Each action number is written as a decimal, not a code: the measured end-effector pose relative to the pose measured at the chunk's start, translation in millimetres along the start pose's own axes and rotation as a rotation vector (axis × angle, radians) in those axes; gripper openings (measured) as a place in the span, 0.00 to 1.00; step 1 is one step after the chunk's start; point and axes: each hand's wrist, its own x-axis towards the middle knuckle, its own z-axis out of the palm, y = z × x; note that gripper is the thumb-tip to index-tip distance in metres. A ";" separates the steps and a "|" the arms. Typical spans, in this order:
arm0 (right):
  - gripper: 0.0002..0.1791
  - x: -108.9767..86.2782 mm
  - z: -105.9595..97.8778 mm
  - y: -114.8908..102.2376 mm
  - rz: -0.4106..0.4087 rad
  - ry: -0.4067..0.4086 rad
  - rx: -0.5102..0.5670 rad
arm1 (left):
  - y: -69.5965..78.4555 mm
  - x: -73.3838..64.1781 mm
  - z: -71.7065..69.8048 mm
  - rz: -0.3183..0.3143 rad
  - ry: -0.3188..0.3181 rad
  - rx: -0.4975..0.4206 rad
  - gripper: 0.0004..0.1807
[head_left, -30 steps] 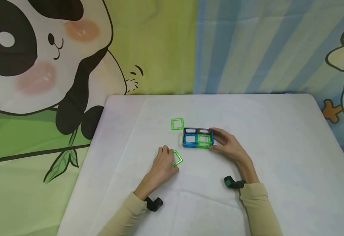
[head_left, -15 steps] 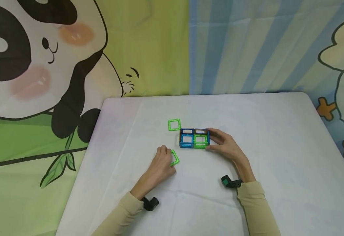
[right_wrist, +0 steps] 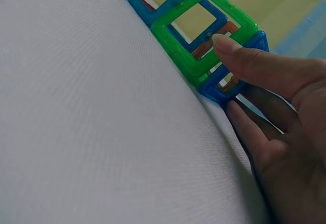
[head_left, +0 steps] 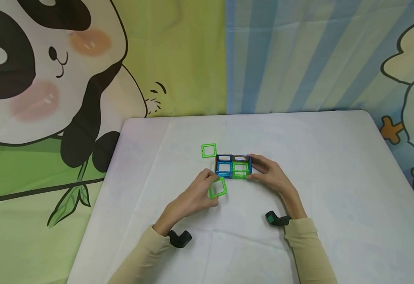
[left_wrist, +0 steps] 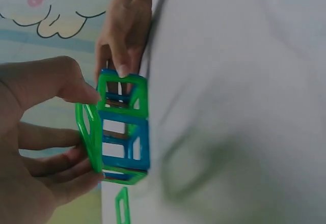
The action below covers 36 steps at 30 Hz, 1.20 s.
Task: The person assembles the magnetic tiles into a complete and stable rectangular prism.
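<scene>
Near the middle of the table, a small box-like structure of square magnetic tiles (head_left: 232,169), mostly blue and green, stands on the white cloth. Its right end is held by my right hand (head_left: 274,176), with the thumb on the green front tile (right_wrist: 175,53) in the right wrist view. My left hand (head_left: 196,195) grips a loose green square magnetic tile (head_left: 225,186) by its edge, thumb above and fingers below. In the left wrist view this green tile (left_wrist: 96,137) is tilted close before the structure; whether they touch I cannot tell.
Another green square tile (head_left: 203,151) lies flat on the table at the structure's back left corner. Black wrist cameras (head_left: 180,239) sit on both wrists. A printed curtain with a panda (head_left: 96,98) hangs behind the white table (head_left: 334,157).
My left hand has turned and moved slightly right, bringing the green tile nearer the structure's front left and showing more of its face. The right hand keeps its hold on the structure.
</scene>
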 end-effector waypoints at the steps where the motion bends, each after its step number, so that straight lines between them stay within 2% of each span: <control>1: 0.44 0.1 0.1 0.5 -0.001 -0.001 0.002 | 2.2 3.4 -2.0 0.014 0.003 -0.005 0.34; 6: 0.43 -0.6 0.7 0.0 -0.008 -0.003 0.009 | 8.8 24.8 -8.8 0.110 0.015 -0.012 0.36; 10: 0.42 -2.8 -0.7 1.4 -0.022 -0.006 0.015 | 10.4 44.3 -9.9 0.176 -0.011 -0.008 0.37; 14: 0.42 -2.5 -0.9 2.9 -0.034 -0.004 0.024 | 10.9 61.0 -10.5 0.188 -0.036 -0.018 0.37; 19: 0.41 -1.8 -0.8 2.2 -0.054 -0.013 0.054 | 12.1 79.8 -10.0 0.187 -0.036 -0.022 0.34; 24: 0.41 -1.8 0.6 1.1 -0.035 -0.016 0.035 | 12.0 92.2 -8.5 0.186 -0.055 -0.015 0.32; 32: 0.42 -2.5 2.0 -2.0 -0.016 -0.002 -0.005 | 10.4 104.7 -5.3 0.269 -0.081 0.033 0.28; 36: 0.42 -3.5 1.4 -3.4 -0.006 -0.002 0.003 | 9.3 108.4 -3.6 0.279 -0.098 0.062 0.26</control>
